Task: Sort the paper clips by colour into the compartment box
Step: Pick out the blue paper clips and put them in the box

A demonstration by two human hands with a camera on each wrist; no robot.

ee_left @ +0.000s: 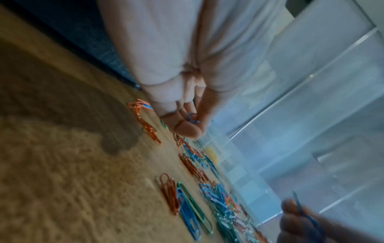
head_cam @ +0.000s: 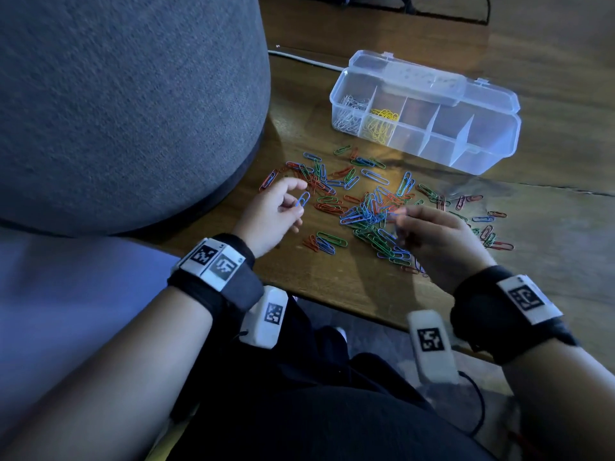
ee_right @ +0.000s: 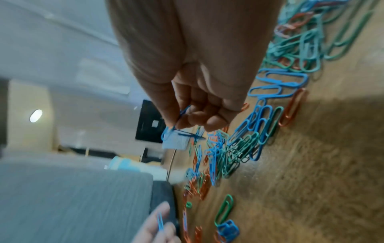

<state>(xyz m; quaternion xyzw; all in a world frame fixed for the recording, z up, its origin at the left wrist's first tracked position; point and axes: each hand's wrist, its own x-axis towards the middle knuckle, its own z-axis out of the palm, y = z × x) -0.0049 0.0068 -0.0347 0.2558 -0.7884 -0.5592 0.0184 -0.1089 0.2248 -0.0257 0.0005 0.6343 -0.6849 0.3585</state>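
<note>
Left hand pinches 1 blue clip; right hand pinches blue clips above the pile.

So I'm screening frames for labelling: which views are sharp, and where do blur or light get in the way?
Head view: sharp but dim and bluish, with a bright patch on the table near the compartment box. Left wrist view: motion-smeared, box washed out. Right wrist view: background blurred, nearest paper clips still readable.
</note>
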